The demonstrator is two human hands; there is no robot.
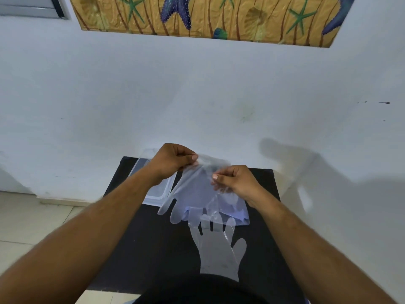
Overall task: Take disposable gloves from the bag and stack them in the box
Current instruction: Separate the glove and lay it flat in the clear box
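Note:
Both hands hold a thin clear disposable glove [192,189] by its cuff above a small black table [157,244]. My left hand [173,160] pinches the cuff's far edge; my right hand [236,179] pinches the near edge. The glove's fingers hang down toward me. Under it lies the bluish plastic bag [238,212] with more gloves, partly hidden. Another clear glove [217,253] lies flat on the table, fingers pointing away from me. A clear plastic box [156,193] sits at the table's far left, mostly behind my left wrist.
The table stands against a pale wall [197,95]. A tiled floor [32,222] shows to the left. A sea-themed picture [208,16] hangs high on the wall. My dark clothing [197,290] covers the table's near edge.

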